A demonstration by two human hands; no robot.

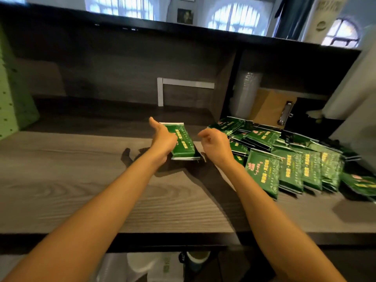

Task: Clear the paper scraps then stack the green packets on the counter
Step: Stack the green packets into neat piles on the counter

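A small stack of green packets point(183, 142) lies on the grey wood-grain counter point(81, 180) near its middle. My left hand point(162, 139) rests against the stack's left side, thumb sticking up clear of it and fingers on the top packet's edge. Just right of the stack hovers my right hand point(215, 146), fingers loosely curled and holding nothing. A loose, overlapping heap of several more green packets point(284, 165) spreads over the counter's right part. I see no paper scraps.
Behind the heap a brown clipboard point(272, 107) leans in a dark cubby beside a stack of clear cups point(247, 94). A white L-shaped frame point(162, 90) stands at the back wall. A green pegboard point(12, 98) borders the left. Bagged goods sit under the counter edge.
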